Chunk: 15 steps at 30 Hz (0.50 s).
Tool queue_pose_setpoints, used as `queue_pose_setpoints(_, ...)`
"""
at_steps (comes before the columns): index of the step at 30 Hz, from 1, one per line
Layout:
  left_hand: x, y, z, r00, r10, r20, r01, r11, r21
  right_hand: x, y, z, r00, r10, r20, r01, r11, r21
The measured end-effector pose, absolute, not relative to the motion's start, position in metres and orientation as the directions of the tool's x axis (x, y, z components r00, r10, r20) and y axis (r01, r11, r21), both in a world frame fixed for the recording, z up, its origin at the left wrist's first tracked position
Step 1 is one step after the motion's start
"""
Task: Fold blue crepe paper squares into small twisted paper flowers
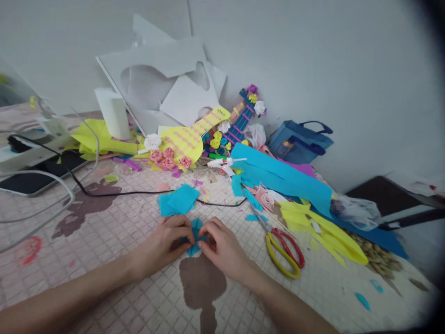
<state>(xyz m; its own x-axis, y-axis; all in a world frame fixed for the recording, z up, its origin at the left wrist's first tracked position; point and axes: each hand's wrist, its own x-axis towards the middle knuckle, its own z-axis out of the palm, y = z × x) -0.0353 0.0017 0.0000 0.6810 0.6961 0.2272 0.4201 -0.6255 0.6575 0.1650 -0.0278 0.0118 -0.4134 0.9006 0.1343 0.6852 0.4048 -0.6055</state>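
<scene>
Between my hands, low over the table, is a small creased piece of blue crepe paper (195, 226). My left hand (175, 236) pinches its left side, and my right hand (219, 243) pinches the right side; the fingertips partly cover it. Just beyond them lie several blue paper squares (182, 199), overlapping in a loose pile. To the right of my right hand rest scissors (283, 250) with one red and one yellow handle, blades pointing away from me.
A yellow paper guitar (184, 144) with pink paper roses leans at the back. A white glue gun (222, 162) lies beside a long blue crepe strip (281, 174), its black cord (128, 192) crossing the table. Yellow crepe paper (320, 227) is at right, a tablet (41, 174) at left.
</scene>
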Motion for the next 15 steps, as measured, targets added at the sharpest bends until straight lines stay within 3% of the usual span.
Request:
queue_pose_setpoints(3, -0.036, 0.002, -0.001, 0.669, 0.706, 0.230, 0.438, -0.626, 0.646, 0.181, -0.019, 0.026, -0.408, 0.898, 0.163, 0.701, 0.422, -0.575)
queue_pose_setpoints(6, -0.035, 0.002, -0.002, 0.667, 0.703, 0.246, 0.427, -0.632, 0.647, 0.214, 0.005, 0.041, -0.381, 0.906, 0.186, 0.792, 0.424, -0.440)
queue_pose_setpoints(8, -0.036, 0.001, -0.004, 0.666, 0.697, 0.266, 0.413, -0.641, 0.647, 0.244, 0.029, 0.049, -0.328, 0.926, 0.187, 0.879, 0.372, -0.299)
queue_pose_setpoints(15, -0.035, -0.001, -0.004, 0.649, 0.714, 0.262, 0.412, -0.619, 0.668, 0.347, 0.127, 0.075, -0.157, 0.961, 0.226, 0.970, 0.193, -0.145)
